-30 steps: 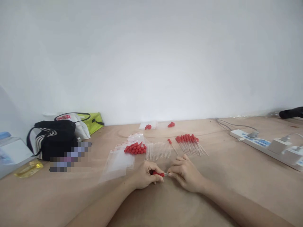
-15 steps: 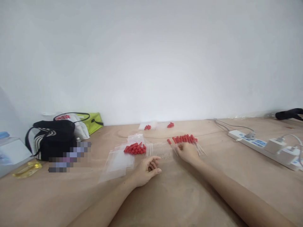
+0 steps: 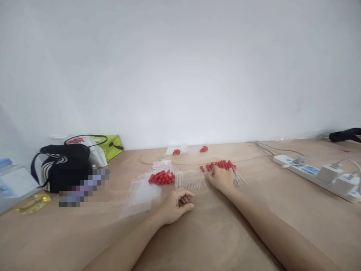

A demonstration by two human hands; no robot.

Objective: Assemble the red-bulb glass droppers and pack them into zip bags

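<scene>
My left hand [image 3: 177, 206] rests on the table with fingers loosely curled and the thumb apart, holding nothing. Just beyond it lies a row of thin pale sticks [image 3: 189, 179]. My right hand [image 3: 221, 178] is pinched at the lower part of a single red-tipped stick [image 3: 202, 169]; the fingers hide most of its shaft. Behind and beside this hand, several more red-tipped sticks [image 3: 225, 164] lie side by side, their pale shafts fanning to the right. A heap of loose red caps [image 3: 162, 177] sits left of the plain sticks, on clear zip bags [image 3: 141, 197].
Two small groups of red pieces [image 3: 176, 151] lie near the wall, the left one by a clear bag. A white power strip [image 3: 316, 174] with plugs and cables stands right. At left are a black bag [image 3: 64, 169], a green bag [image 3: 113, 146] and a yellow transparent item [image 3: 34, 203].
My right hand has shifted slightly left, and its fingertips have come onto the single red-tipped stick. My left hand has barely moved; its fingers look a little more curled.
</scene>
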